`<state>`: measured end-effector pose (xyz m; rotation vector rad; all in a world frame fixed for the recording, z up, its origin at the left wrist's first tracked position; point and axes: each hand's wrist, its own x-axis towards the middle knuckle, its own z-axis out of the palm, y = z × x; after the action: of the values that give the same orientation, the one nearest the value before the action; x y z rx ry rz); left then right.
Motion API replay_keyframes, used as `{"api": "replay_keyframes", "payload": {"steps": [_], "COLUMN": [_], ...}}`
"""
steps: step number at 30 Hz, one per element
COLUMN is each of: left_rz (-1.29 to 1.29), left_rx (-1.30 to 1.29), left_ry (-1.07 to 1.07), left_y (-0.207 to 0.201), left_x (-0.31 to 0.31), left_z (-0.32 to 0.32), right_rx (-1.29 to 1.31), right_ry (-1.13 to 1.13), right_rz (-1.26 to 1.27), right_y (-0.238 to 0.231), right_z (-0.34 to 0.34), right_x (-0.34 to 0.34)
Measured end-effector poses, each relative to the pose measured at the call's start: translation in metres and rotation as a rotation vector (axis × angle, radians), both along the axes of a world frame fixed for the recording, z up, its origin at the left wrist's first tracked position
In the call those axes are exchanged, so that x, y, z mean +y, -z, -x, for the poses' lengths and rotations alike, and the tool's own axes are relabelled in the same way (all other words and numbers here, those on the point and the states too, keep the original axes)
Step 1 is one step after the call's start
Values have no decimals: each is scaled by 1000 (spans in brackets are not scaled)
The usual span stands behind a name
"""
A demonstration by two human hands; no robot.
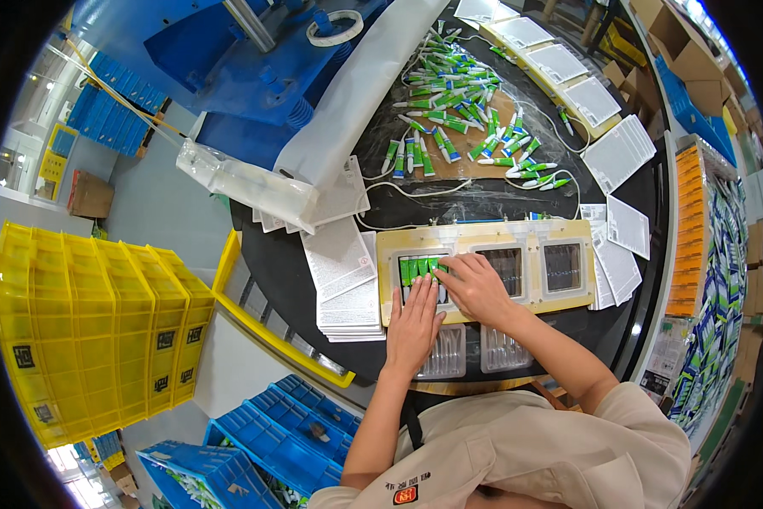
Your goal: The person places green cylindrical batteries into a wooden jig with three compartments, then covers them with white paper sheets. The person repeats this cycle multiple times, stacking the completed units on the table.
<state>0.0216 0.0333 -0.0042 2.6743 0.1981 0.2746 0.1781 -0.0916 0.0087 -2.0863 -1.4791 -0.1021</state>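
Observation:
On the dark round table lies a cream-yellow frame (466,237) with three windows in a row. Small green-and-white tubes (420,265) stand side by side in its left window. My left hand (414,327) lies over the lower part of these tubes, fingers stretched out. From the right, my right hand (483,288) reaches across the frame, its fingertips apart and touching the tubes at the window's right side. Part of the left window is hidden under both hands. The middle window (502,270) and right window (562,266) show clear plastic trays over a dark surface.
Beyond the frame lies a heap of loose tubes (458,106) on cardboard. White printed cards (347,318) are stacked left, more cards (621,254) right. Clear blister trays (443,355) sit at the near edge. A blue machine (237,93) overhangs the far left; yellow crates (93,322) stand left.

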Motion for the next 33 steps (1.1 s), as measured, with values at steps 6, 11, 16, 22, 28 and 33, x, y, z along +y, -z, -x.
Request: {"api": "replay_keyframes", "payload": {"steps": [6,11,16,22,28,33], "left_rz": [-24,-23,-127,-120,-21,-37], "left_rx": [59,96,114,184,-144,-179], "left_ry": [-102,-92,-63,43,-78,-310], "left_y": [-3,-3,-7,-12,-23,-4], "left_x": [1,1,2,3,51,130], "left_z": [2,0,-2,-10,-73,-201], "right_rx": [-46,-127,-72,64,135,237], "right_ry": [76,110,149,280,575,589], "right_rz": [-14,33,-29,-229,-32,260], "right_y": [2,5,3,-3,21,31], "right_z": [8,15,14,-58,-210,-229], "right_x": [-9,-5,-7,16,107,130]}}
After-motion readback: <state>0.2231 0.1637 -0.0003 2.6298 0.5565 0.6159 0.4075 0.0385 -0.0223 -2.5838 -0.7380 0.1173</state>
